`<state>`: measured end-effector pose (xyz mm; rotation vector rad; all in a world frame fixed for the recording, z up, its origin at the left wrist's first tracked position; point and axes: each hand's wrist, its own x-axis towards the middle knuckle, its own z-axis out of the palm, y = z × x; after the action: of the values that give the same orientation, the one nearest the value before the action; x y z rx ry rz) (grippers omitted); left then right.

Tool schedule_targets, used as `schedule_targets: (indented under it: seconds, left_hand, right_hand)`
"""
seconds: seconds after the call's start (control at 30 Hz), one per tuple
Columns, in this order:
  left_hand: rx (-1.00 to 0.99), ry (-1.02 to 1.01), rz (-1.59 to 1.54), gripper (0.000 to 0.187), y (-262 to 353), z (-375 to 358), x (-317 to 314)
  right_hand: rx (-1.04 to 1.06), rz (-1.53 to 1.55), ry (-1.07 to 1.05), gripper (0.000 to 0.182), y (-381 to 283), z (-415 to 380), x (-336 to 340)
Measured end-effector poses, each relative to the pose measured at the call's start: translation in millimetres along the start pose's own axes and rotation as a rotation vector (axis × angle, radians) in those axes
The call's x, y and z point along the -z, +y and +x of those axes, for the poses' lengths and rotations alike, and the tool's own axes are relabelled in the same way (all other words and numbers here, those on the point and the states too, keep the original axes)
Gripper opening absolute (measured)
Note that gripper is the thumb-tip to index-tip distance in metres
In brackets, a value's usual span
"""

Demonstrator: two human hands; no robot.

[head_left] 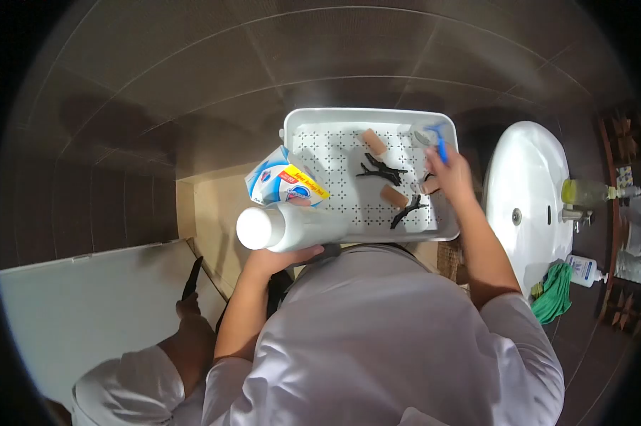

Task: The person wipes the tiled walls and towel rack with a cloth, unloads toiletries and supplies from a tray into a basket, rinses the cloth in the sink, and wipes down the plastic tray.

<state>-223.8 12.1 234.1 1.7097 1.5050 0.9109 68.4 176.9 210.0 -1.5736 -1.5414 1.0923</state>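
My left hand (267, 263) is wrapped round a large white bottle (313, 226), which lies tilted over the near left corner of a white perforated tray (341, 213). A blue, white and yellow soap box (281, 177) rests against the bottle; fingertips show at its lower edge. Over the tray's right side, my right hand (449, 172) is closed on a blue razor (442, 144), its head blurred. A clear container (425, 135) lies beside the razor. In the tray are tan blocks (394, 197), black hair clips (383, 169) and a tan piece (430, 185) partly hidden by my right hand.
To the right stands a white sink (526, 184) with a tap (576, 215), a yellowish bottle (583, 192), a pump bottle (583, 270) and a green cloth (553, 295). At lower left another person's hand (187, 307) holds a dark object (192, 278). Dark tiled walls surround the space.
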Motion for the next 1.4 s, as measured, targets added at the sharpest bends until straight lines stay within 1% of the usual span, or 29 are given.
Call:
schedule_targets:
  seconds: [0.03, 0.1, 0.17, 0.23, 0.3, 0.33, 0.4, 0.43, 0.47, 0.5, 0.53, 0.6, 0.63, 0.7, 0.77, 0.83, 0.87, 0.9, 0.97, 1.0, 1.03, 1.07, 1.1, 1.13, 1.2, 1.23, 1.3, 1.33, 1.4]
  left_hand:
    - [-0.007, -0.008, -0.001, 0.077, -0.3, 1.3, 1.7]
    - [0.001, 0.014, -0.071, 0.070, -3.0, 0.4, 2.3]
    - [-0.031, 0.020, -0.072, 0.070, -5.0, 2.6, 2.2]
    - [-0.069, 0.037, -0.072, 0.070, -6.0, 4.0, 2.8]
    - [0.012, 0.035, -0.247, 0.068, -7.0, 6.3, 4.6]
    - [0.003, 0.024, -0.250, 0.068, -10.2, 6.0, 3.8]
    - [0.006, 0.040, -0.306, 0.068, -18.4, 5.8, 1.9]
    - [-0.005, 0.020, -0.306, 0.068, -19.1, 6.7, 3.0]
    - [-0.025, 0.009, -0.265, 0.067, -17.6, 8.3, 4.6]
    - [-0.039, -0.005, -0.225, 0.066, -16.7, 11.8, 5.5]
    - [-0.047, -0.016, -0.223, 0.066, -16.8, 11.5, 6.0]
    - [-0.020, -0.017, -0.221, 0.066, -17.7, 11.5, 6.3]
    - [-0.023, -0.011, -0.219, 0.066, -14.3, 11.8, 6.7]
    - [0.049, -0.027, -0.338, 0.067, -6.6, 8.8, 6.3]
    - [0.047, -0.004, -0.353, 0.068, -3.5, 6.6, 3.7]
    - [0.049, 0.012, -0.436, 0.069, -1.8, 4.4, 3.3]
    - [0.053, 0.023, -0.432, 0.069, 0.0, 3.2, 3.3]
    - [0.066, 0.032, -0.422, 0.069, 1.4, 2.3, 3.3]
    - [0.087, 0.052, -0.409, 0.070, 2.2, 0.5, 2.1]
    - [0.077, 0.075, -0.399, 0.071, 0.2, -0.5, 0.1]
    - [0.068, 0.098, -0.390, 0.071, -0.7, -1.3, -1.9]
    - [0.075, 0.110, -0.381, 0.071, 3.7, -2.6, -4.6]
    - [0.106, 0.134, -0.428, 0.072, 5.9, -4.0, -7.1]
    - [0.134, 0.158, -0.474, 0.073, 8.0, -4.5, -8.6]
    - [0.122, 0.173, -0.452, 0.074, 8.6, -3.8, -8.6]
    - [0.112, 0.178, -0.438, 0.074, 9.6, -4.0, -9.6]
    - [0.127, 0.173, -0.456, 0.073, 20.8, -1.7, -12.3]
    - [0.140, 0.157, -0.481, 0.073, 24.8, -0.7, -12.6]
    - [0.117, 0.144, -0.442, 0.073, 23.6, -0.9, -9.5]
  right_hand:
    - [0.026, -0.033, 0.020, 0.019, -2.4, -16.3, 21.6]
    - [-0.042, -0.145, -0.018, 0.024, 12.3, -53.1, 68.6]
    - [-0.177, -0.203, 0.078, 0.023, 35.6, -96.7, 101.4]
    - [-0.255, -0.415, 0.013, 0.022, 50.3, -135.3, 118.5]
    - [-0.240, -0.452, 0.051, 0.020, 53.3, -153.8, 116.5]
    - [-0.217, -0.489, 0.078, 0.019, 55.6, -161.5, 113.0]
    - [0.151, -0.430, 0.117, 0.025, 50.7, -152.5, 85.0]
    - [0.110, -0.358, 0.004, 0.026, 33.4, -141.5, 64.6]
    - [0.287, -0.428, -0.019, 0.031, 38.5, -127.4, 41.0]
    - [0.322, -0.403, -0.095, 0.036, 23.2, -115.7, 18.0]
    - [0.525, -0.468, -0.154, 0.045, 31.3, -94.3, -4.0]
    - [0.503, -0.722, -0.249, 0.048, 38.3, -73.1, -44.4]
    - [0.510, -0.723, -0.248, 0.048, 41.1, -67.5, -56.1]
    - [0.471, -0.991, -0.304, 0.048, 47.8, -60.1, -69.6]
    - [0.475, -0.976, -0.325, 0.050, 53.7, -49.8, -67.1]
    - [0.359, -0.939, -0.390, 0.053, 63.0, -40.0, -55.4]
    - [0.303, -0.881, -0.408, 0.049, 64.5, -38.4, -50.4]
    - [0.316, -0.881, -0.412, 0.049, 64.7, -36.1, -43.3]
    - [0.326, -0.688, -0.428, 0.049, 60.0, -34.8, -27.0]
    - [0.280, -0.624, -0.369, 0.046, 47.6, -35.0, -15.4]
    - [0.288, -0.623, -0.380, 0.046, 43.0, -29.4, -3.3]
    - [0.290, -0.680, -0.393, 0.042, 41.7, -22.0, 11.7]
    - [0.286, -0.740, -0.407, 0.037, 44.6, -17.8, 21.1]
    - [0.294, -0.735, -0.416, 0.037, 51.7, -16.2, 26.5]
    - [0.442, -0.999, -0.453, 0.027, 63.0, -11.1, 27.8]
    - [0.449, -0.994, -0.459, 0.027, 66.2, -8.0, 24.5]
    - [0.462, -1.209, -0.468, 0.022, 65.2, -1.7, 20.1]
    - [0.462, -1.200, -0.471, 0.022, 61.2, 2.2, 19.6]
    - [0.247, -0.964, -0.521, 0.025, 30.6, 11.6, 15.9]
